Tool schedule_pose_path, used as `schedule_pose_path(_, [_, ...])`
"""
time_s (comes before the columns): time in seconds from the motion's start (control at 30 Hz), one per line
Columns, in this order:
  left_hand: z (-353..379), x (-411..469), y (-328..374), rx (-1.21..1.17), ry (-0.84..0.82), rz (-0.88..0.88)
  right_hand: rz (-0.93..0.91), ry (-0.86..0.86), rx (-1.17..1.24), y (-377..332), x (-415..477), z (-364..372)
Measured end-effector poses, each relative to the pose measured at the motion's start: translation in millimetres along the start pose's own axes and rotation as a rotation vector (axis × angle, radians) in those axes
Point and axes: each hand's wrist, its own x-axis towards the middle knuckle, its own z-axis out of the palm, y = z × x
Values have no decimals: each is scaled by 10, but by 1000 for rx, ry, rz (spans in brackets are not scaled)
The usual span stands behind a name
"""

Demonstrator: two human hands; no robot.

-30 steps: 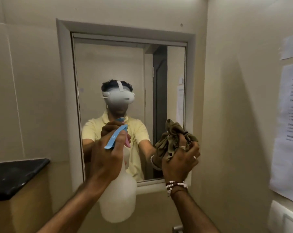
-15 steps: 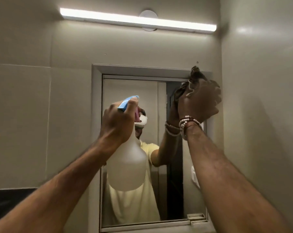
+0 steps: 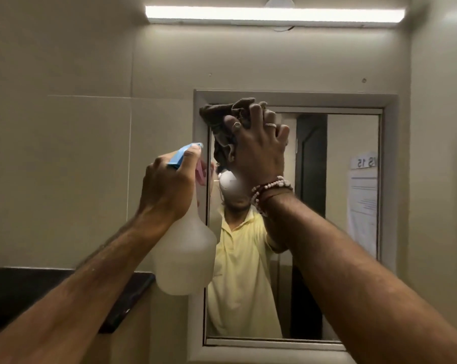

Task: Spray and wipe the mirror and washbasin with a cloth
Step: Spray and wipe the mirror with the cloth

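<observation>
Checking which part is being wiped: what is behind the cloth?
The cloth, pressed by the right hand, lies over the top left corner of the mirror and its frame. The glass beneath it is covered, so any dirt or spray there cannot be seen.

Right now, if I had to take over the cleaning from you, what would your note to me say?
Left hand: wrapped around the neck of the spray bottle, held up beside the mirror's left frame edge, nozzle toward the glass.
Right hand: pressing the brown cloth against the mirror at its top left corner.
Done: wiping is under way at the top of the mirror; I cannot tell how much of the glass is clean.
Left: wipe the rest of the mirror, working down, then spray and wipe the washbasin, which is out of view.
</observation>
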Motion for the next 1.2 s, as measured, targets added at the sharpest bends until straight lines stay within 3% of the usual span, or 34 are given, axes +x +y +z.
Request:
schedule_pose_path(0.27, [-81,-648,-307,37,-64,25,-281,-206,72,-174,-1406,-49])
schedule_pose_path(0.43, [13,-1005,-363,15,-116,-1,-548,-262,148,-200,-2510,-152])
schedule_pose_path(0.57, [145,-1050,-329,-5,-168,-16,-644,-260,163,-53,-2601,-198])
schedule_pose_path(0.67, [244,-891,-190,-38,-165,-11,-554,-183,139,147,-2181,-166])
schedule_pose_path(1.0, [492,-202,335,-26,-62,48,37,52,-50,903,-21,-181])
schedule_pose_path(1.1, [493,-282,297,-63,-63,52,11,34,-56,906,-206,-208])
schedule_pose_path(1.2, [483,-566,174,-57,-96,61,-149,-79,-16,839,-915,-239])
